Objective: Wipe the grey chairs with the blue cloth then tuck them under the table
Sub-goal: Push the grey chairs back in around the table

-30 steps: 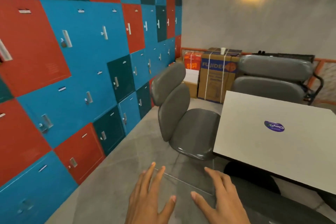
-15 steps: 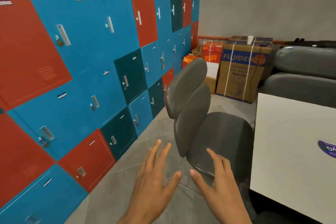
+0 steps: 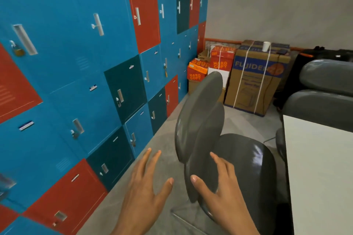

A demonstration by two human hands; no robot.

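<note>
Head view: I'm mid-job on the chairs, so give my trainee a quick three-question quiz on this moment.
1. True or false: the left hand is gripping the blue cloth.
2. Multiple choice: the near grey chair stands (a) fully tucked under the white table, (b) pulled out beside it, its seat in full view, (c) tipped over on the floor.
3. Short answer: what stands on top of the strapped cardboard box by the far wall?

Key
1. False. Both hands are spread with straight fingers and hold nothing; no cloth is in view.
2. b. The right hand is at its lower back pad; contact is unclear.
3. A white cup.
</note>
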